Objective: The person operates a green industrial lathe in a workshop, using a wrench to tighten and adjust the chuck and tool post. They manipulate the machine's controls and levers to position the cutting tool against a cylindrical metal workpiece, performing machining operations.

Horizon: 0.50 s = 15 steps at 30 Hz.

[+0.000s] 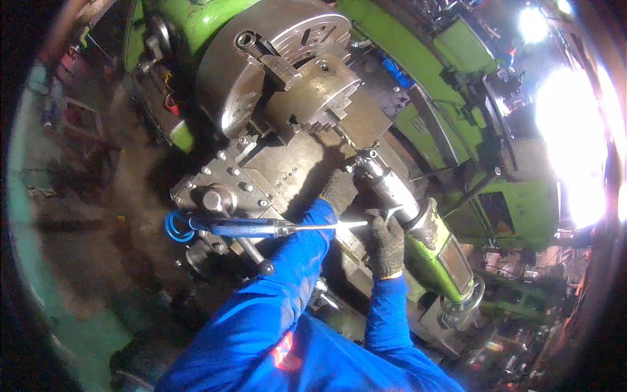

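Snag risk for the gloved left hand (339, 191) if the lathe chuck (320, 95) turns nearby.
Its partly hidden fingers sit beside the drill chuck (368, 164); grip cannot be told. The right hand (386, 245), half-curled, is at a pale lever (394, 211), hold unclear. The blue air gun (245, 227), pointing across the left sleeve (284, 287), could catch cloth. The drill chuck, bright steel, ends the tailstock quill (398, 196), its slender bit (344, 137) facing the lathe chuck.
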Available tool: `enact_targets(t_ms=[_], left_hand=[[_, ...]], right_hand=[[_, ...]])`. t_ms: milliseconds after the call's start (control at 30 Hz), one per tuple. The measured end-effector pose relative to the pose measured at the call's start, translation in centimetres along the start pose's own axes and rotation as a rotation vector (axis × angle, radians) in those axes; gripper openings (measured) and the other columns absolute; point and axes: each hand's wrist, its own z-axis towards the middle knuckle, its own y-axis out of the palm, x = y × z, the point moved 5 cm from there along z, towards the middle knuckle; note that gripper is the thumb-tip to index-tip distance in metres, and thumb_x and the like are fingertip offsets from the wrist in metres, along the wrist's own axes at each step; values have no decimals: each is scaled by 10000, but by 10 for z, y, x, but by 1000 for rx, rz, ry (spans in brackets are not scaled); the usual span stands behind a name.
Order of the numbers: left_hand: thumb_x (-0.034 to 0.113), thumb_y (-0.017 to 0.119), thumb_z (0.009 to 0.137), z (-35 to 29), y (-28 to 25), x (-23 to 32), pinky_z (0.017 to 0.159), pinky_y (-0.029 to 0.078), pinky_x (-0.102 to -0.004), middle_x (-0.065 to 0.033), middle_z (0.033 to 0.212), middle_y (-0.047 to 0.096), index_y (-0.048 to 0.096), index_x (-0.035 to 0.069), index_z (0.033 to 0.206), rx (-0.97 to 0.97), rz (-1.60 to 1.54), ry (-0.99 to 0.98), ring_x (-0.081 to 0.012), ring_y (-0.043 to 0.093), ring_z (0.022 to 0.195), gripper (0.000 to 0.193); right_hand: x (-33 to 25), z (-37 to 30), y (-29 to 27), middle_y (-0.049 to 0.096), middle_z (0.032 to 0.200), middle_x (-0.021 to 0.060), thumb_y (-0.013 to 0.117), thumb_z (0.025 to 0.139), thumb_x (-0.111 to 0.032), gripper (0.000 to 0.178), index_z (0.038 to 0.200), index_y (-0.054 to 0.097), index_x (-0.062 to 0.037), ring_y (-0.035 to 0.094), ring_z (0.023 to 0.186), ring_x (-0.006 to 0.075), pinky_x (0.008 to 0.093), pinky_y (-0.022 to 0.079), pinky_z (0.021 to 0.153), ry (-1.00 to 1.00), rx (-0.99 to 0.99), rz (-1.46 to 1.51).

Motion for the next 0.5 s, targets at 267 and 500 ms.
enact_targets(t_ms=[267, 500], left_hand=[[356, 573, 1034, 10, -15, -16, 964, 493, -454, -90, 1152, 691, 691, 46, 1181, 151, -371, -113, -277, 651, 1110, 362], [336, 586, 1026, 10, -17, -16, 941, 503, -441, -92, 1136, 680, 685, 54, 1175, 204, -400, -170, -273, 652, 1090, 335]], right_hand=[[-71, 23, -50, 694, 999, 120, 633, 1001, -267, 285, 1167, 716, -51, 610, 916, 223, 368, 486, 874, -380, 262, -541], [-74, 58, -31, 748, 1060, 127, 629, 993, -199, 263, 1188, 732, -54, 704, 992, 223, 362, 530, 882, -534, 189, -811]])
